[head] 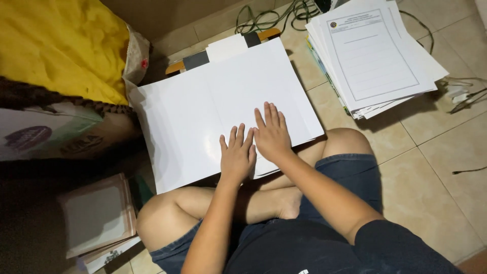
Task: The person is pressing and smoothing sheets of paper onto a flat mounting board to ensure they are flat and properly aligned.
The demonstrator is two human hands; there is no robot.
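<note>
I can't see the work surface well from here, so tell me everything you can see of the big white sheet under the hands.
The white sheet is large, glossy, card-like and blank, lying flat and slightly skewed on the tiled floor. A faint vertical crease runs down its middle. Its near edge overlaps the person's crossed legs. The left hand and right hand press flat, side by side, on its lower right part. Its far edge covers smaller white and dark sheets.

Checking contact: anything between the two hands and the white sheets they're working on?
Nothing visible. The left hand and right hand both lie flat, palms down, directly on the white sheets, side by side near the sheets' near edge. The printed paper stack sits apart on the floor.
</note>
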